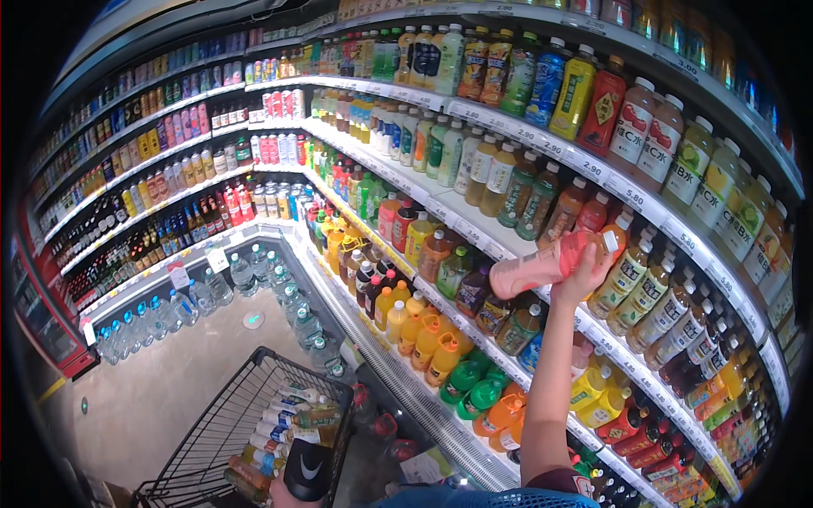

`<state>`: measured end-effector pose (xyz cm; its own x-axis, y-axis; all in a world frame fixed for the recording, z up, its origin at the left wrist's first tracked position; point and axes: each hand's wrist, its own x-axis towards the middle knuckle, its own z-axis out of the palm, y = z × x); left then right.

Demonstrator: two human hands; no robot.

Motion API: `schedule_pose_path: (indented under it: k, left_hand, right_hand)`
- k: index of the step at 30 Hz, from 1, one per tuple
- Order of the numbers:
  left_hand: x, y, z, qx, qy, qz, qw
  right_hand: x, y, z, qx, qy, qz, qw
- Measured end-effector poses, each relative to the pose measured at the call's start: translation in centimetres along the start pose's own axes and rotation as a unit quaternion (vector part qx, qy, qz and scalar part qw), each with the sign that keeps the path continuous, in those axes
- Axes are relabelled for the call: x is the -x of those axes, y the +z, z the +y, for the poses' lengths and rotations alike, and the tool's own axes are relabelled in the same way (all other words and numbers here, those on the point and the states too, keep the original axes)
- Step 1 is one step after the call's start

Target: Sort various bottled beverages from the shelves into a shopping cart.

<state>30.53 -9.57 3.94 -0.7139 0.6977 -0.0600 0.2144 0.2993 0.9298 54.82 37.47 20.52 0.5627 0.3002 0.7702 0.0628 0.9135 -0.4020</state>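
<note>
- Step in hand, as I judge it: the right hand [590,273] has a pink bottle [530,271] off the shelf line — held at three o'clock in front of the drink shelves [474,216], tilted, cap end seemingly toward two.
- Its fingers are clamped near the neck; the next move probably calls for a firm grip and clearance from the neighbouring bottles.
- The left hand [286,492], at seven o'clock, is by a black handle block [307,471] on the cart [306,368] — whether it grips, I cannot tell. The hands are well apart.
- Labels: price tags [631,195] carry printed figures; white-labelled bottles [637,125] at two o'clock show large dark characters. The pink bottle's print is too small to read.
</note>
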Motion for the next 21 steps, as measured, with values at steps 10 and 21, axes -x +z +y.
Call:
schedule_pose_path:
  k: [10,21]
  left_hand:
    - [1.8,-1.8,4.4,-0.028,0.114,0.02,0.993]
    - [4.6,-6.6,4.9,-0.22,0.145,0.008,0.965]
  right_hand:
    - [14.5,5.3,-10.7,-0.477,0.6,-0.317,0.558]
    - [35.5,7.0,-21.4,-0.363,0.688,-0.613,0.137]
